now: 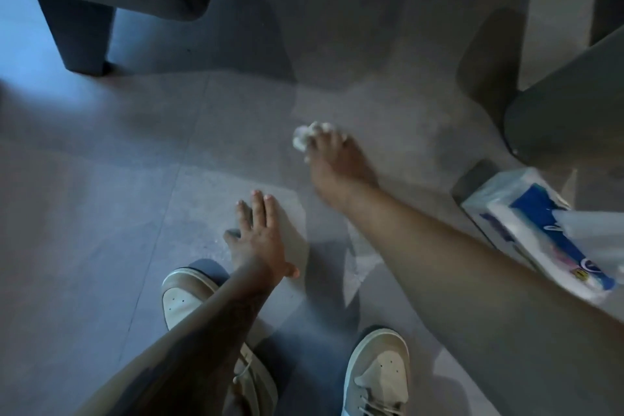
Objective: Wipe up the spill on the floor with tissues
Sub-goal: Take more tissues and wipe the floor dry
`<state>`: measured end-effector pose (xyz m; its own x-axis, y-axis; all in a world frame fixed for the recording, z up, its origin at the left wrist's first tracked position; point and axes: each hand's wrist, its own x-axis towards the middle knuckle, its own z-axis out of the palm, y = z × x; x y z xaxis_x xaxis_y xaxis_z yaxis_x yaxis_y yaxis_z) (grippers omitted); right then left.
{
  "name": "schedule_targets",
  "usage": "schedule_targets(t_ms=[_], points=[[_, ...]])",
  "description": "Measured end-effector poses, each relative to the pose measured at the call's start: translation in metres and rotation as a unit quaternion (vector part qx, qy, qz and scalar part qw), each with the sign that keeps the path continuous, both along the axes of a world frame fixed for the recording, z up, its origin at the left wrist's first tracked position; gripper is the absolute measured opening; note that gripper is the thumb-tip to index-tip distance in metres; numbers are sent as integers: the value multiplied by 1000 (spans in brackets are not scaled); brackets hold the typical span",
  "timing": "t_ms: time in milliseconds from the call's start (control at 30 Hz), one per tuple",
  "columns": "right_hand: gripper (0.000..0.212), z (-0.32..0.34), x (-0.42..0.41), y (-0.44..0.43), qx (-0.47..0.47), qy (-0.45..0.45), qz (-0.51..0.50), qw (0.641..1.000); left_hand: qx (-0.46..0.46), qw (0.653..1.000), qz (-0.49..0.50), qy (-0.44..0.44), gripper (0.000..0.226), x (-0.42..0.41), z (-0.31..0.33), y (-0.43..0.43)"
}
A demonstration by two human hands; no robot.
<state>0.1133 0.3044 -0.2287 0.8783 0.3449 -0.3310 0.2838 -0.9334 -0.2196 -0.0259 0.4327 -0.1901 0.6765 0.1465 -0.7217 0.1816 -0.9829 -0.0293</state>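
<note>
- No word, number or sign can be read anywhere in the view.
- The tissue pack [540,240], lying on the floor at about four o'clock, carries the only printing in sight: a blue panel on clear-and-white wrapping with white curling marks across it. They may be script lettering, but they are too blurred to make out.
- Toward the pack's near end, at about four o'clock and close to the frame's edge, sits a small yellow patch with dark specks and a pink smudge beside it. No letters can be told on either.
</note>
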Motion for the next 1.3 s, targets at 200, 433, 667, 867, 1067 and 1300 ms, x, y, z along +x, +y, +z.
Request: schedule_targets(t_ms=[200, 433, 667, 867, 1067, 1300], points=[[36, 31, -113, -74, 137, 78, 153, 975, -16, 1000, 5, -12, 149, -6, -4, 5], [36, 20, -24, -111, 54, 8, -206, 977, -9, 1000, 2, 12, 151, -1, 0, 2], [19, 30, -156, -50, 108, 144, 115, 977, -15, 1000, 0, 9, 149, -1, -2, 4], [29, 23, -108, -168, 22, 42, -88, 995, -11, 1000, -1, 4, 152, -1, -3, 2], [29, 10, -51, -138, 57, -7, -190, 980, -4, 1000, -9, -3, 158, 0, -9, 4], [24, 15, -134, -163, 88, 35, -19, 995, 9, 999, -31, 1, 155, 1, -2, 3]])
